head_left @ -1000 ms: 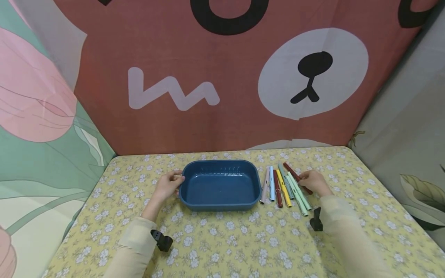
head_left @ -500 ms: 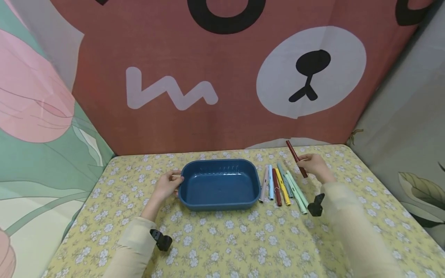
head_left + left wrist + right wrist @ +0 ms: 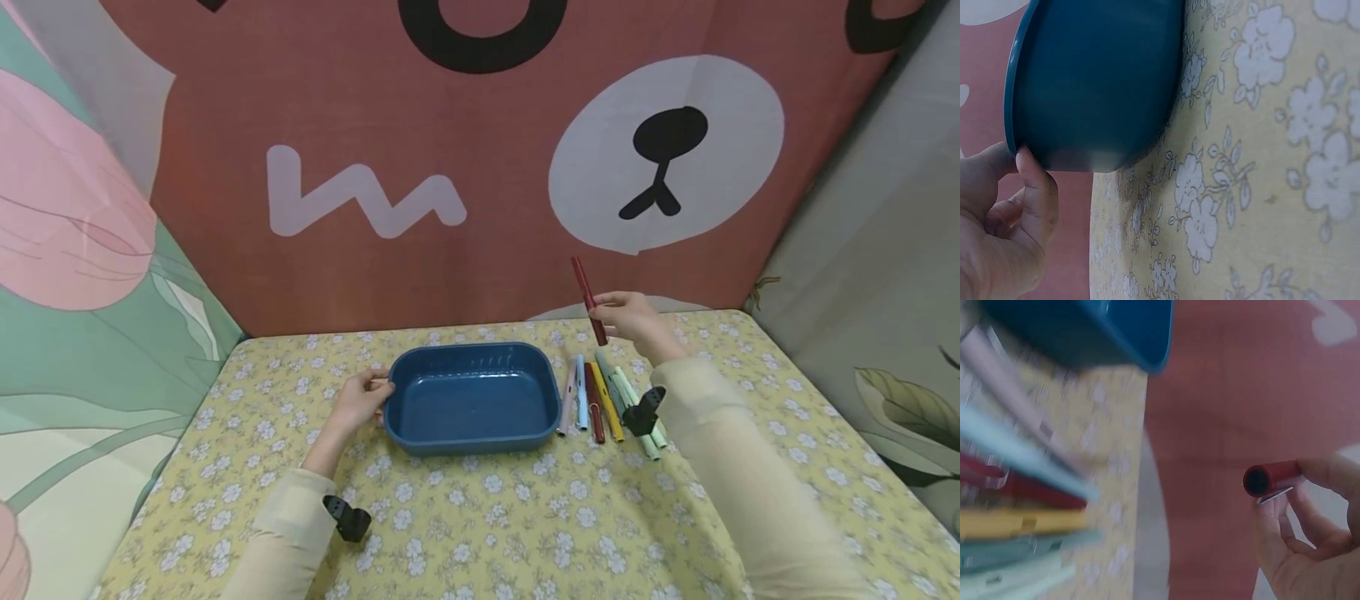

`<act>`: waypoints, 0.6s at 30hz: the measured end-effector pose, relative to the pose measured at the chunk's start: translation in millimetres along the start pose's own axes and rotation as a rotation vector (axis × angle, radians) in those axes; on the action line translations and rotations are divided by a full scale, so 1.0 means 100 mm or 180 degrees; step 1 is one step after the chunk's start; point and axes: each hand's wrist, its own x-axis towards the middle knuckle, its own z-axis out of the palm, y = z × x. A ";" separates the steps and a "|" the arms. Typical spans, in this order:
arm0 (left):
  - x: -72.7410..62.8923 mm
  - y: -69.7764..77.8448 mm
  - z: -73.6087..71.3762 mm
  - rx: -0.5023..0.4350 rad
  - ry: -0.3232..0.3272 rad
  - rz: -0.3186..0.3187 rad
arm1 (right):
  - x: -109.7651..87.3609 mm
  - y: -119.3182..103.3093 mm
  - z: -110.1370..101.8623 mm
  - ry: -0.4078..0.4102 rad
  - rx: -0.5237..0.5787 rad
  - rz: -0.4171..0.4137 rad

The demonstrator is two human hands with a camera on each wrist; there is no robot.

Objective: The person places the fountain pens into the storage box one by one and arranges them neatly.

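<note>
A dark red pen with a metal clip is pinched between the thumb and fingers of my right hand, held tilted in the air beyond the other pens. In the right wrist view the round dark end of this pen faces the camera. My left hand grips the left end of a blue rectangular plastic box, which stands on the table with a bare bottom. The left wrist view shows the thumb and fingers of that hand at the rim of the box.
Right of the box several pens lie side by side: lilac, light blue, dark red, yellow, grey-green and mint. A yellow flowered cloth covers the table. A brown-red printed curtain hangs behind.
My right hand has lifted the dark red pen off the table from the right end of the pens, then carried it up and left. The left hand stays at the box.
</note>
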 end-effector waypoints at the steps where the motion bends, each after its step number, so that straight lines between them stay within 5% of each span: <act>1: 0.00 0.00 0.00 -0.0011 -0.0003 0.0000 | 0.01 -0.04 0.04 -0.0013 0.0014 0.0012; 18: -0.01 0.00 0.01 -0.0060 -0.0012 0.0045 | 0.01 -0.42 0.97 -0.0571 0.0537 0.0041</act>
